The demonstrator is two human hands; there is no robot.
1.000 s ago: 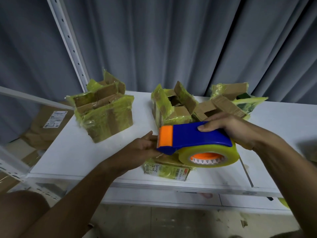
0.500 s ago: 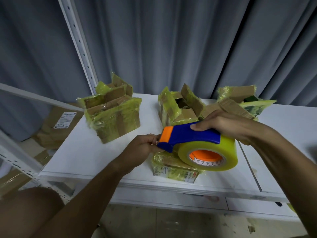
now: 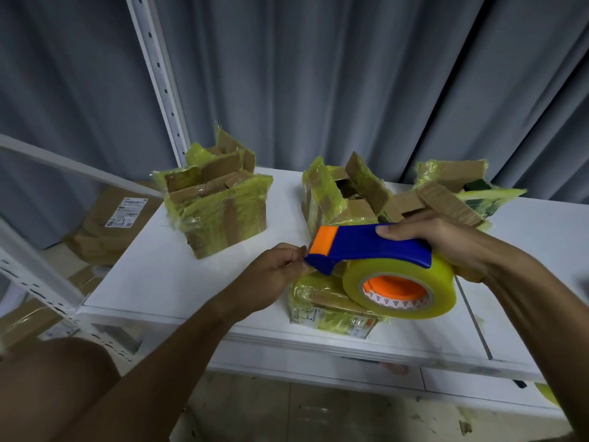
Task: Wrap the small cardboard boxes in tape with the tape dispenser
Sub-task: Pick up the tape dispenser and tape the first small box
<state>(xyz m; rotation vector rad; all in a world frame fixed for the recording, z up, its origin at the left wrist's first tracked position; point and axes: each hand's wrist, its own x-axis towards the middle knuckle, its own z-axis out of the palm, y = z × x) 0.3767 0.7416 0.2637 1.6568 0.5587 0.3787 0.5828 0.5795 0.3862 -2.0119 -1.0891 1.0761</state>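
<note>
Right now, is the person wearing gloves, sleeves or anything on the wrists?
No. The left hand and right hand are bare, with no gloves. Both forearms are uncovered as far as the frame shows, with no sleeves, watch, bands or rings visible.

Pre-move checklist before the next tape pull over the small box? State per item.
1. Right hand grips the tape dispenser handle: ok.
2. Left hand pinches at the dispenser's nose, where the tape end would be: ok; the tape end itself: cannot tell.
3. Small box lies flat on the white table under the dispenser: ok.
4. Tape roll has plenty left: ok.
5. Tape stuck to the box: cannot tell.
</note>
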